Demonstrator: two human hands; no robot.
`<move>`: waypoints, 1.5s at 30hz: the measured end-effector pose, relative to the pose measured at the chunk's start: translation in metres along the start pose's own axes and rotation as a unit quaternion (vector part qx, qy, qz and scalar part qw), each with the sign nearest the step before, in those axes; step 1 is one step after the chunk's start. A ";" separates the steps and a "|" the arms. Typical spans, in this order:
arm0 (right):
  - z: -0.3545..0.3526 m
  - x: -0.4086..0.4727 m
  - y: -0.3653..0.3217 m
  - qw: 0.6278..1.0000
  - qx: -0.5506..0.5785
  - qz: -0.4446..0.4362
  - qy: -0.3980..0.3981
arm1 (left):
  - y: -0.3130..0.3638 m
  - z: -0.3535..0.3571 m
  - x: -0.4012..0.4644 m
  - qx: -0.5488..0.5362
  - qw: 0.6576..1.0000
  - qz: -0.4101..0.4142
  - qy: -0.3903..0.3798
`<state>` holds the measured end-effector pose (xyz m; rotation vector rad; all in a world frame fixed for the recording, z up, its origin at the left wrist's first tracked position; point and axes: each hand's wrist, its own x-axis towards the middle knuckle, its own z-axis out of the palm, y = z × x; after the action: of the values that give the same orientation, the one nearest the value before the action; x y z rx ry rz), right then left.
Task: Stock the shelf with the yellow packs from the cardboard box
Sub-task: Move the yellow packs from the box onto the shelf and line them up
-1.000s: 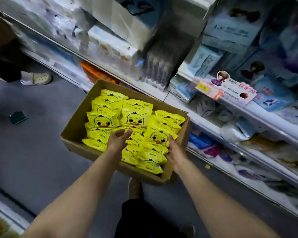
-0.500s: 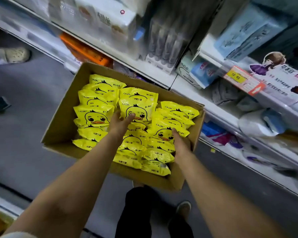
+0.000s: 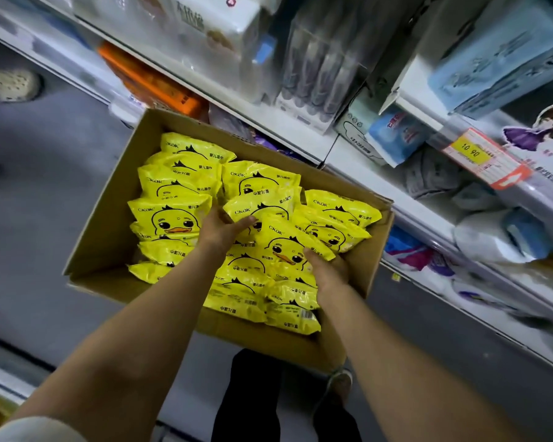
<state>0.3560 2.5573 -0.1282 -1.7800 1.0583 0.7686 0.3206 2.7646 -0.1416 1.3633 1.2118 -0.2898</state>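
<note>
An open cardboard box (image 3: 109,224) stands on the floor against the white shelf (image 3: 300,135), filled with several yellow packs printed with a duck face. My left hand (image 3: 219,232) reaches into the middle of the box and grips the lower edge of a yellow pack (image 3: 259,204) between thumb and fingers. My right hand (image 3: 328,269) is further right, with its fingers under a second yellow pack (image 3: 286,242), which is tilted up above the others. More packs (image 3: 170,218) lie in rows on the left.
The shelves hold white and blue tissue packs (image 3: 498,59), orange packs (image 3: 154,81) and a yellow price tag (image 3: 473,151). Another person's sandal (image 3: 12,84) is on the grey floor at far left. My shoe (image 3: 339,384) shows below the box.
Both hands went deeper into the box and took hold of packs. The right hand's pack has been raised off the pile. The camera has moved closer.
</note>
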 end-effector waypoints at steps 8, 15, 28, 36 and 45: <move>-0.009 -0.012 0.017 0.998 0.012 0.006 -0.060 | -0.012 -0.003 -0.009 -0.067 0.997 -0.031 0.000; -0.025 -0.031 0.026 0.996 0.021 -0.003 -0.087 | -0.032 0.005 -0.039 -0.191 0.980 -0.045 0.013; -0.128 -0.074 0.030 0.952 0.201 -0.003 -0.230 | -0.030 0.024 -0.168 -0.301 0.946 -0.012 0.122; -0.287 -0.095 0.047 0.919 0.268 -0.101 -0.272 | -0.033 0.106 -0.324 -0.350 0.932 0.057 0.070; -0.487 -0.120 0.045 0.840 0.389 -0.217 -0.309 | -0.009 0.239 -0.489 -0.415 0.881 0.210 -0.088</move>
<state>0.2935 2.1428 0.1507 -0.8969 0.3890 0.4599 0.2232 2.3335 0.1764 0.7742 0.7089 0.3827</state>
